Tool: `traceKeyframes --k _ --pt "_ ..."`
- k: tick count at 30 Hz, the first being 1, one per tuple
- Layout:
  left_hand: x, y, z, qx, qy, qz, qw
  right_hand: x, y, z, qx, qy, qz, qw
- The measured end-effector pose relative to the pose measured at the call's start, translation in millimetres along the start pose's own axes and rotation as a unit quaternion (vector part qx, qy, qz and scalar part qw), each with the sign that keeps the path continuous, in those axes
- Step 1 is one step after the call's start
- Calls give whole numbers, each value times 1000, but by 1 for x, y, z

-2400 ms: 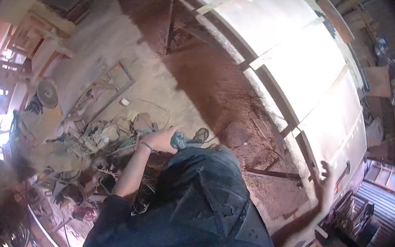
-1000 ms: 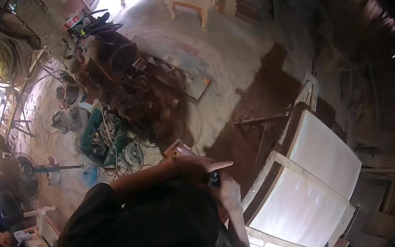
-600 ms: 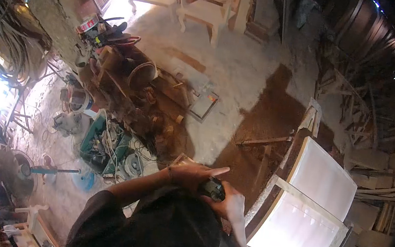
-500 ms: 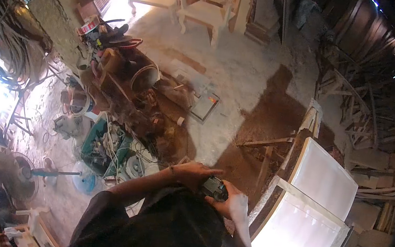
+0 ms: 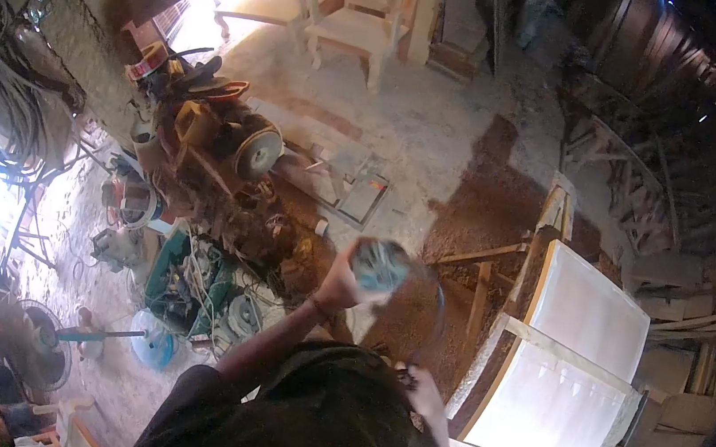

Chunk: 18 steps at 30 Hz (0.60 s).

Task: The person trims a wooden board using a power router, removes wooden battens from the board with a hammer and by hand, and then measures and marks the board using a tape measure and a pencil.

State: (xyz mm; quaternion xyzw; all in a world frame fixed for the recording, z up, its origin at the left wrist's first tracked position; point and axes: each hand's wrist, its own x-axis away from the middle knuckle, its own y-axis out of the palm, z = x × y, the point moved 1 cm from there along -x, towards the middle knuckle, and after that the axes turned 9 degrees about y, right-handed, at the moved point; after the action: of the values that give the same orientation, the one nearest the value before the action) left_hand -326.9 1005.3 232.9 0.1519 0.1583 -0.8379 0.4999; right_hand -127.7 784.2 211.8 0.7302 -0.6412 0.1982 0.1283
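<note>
Tool (image 5: 380,266), teal and blurred by motion, is in the left hand (image 5: 342,284), raised ahead of the torso in the head view. Left fingers are wrapped about its side; this grasp appears to bear its weight and keep it clear of the clothing. Right hand (image 5: 422,394) is low, close to the waist, apart from the tool; whether it is closed on anything cannot be determined. White panel (image 5: 589,305) lies to the right, with pale wooden strips across it, presumably to support or join its sections. Green crate (image 5: 165,267) stands to the left with cords and equipment inside, apparently to keep them together off the floor. Fan (image 5: 39,345) is farther left. Two pale wooden chairs (image 5: 355,31) stand beyond, well apart from both hands.
</note>
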Motion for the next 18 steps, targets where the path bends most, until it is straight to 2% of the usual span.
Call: traceKeyframes --k 2,3,4,5,6,9,11,13,16,18 --pt "-11 12 4 183 -84 89 975 -29 20 37 1 98 -47 994" --pt "-18 17 10 251 -136 156 946 -38 28 40 28 112 -43 992" --pt "-23 21 10 386 -183 190 884 -47 36 42 55 126 -40 990" --pt "-31 27 12 511 -226 220 800 -57 39 40 111 103 -11 988" --pt "-45 34 46 544 -227 249 768 -66 39 42 167 81 18 983" --pt "-42 25 53 640 -283 126 704 -99 18 77 258 -23 181 949" --pt "-40 7 54 558 -317 68 764 -102 -20 65 198 -134 285 928" --pt "-31 -6 33 519 -378 -7 767 -93 -58 21 244 36 320 914" --pt "-30 -14 41 417 -383 -109 817 -73 -84 -37 312 67 303 898" --pt "-26 -9 21 340 -367 -151 852 -53 -100 -73 317 70 234 916"
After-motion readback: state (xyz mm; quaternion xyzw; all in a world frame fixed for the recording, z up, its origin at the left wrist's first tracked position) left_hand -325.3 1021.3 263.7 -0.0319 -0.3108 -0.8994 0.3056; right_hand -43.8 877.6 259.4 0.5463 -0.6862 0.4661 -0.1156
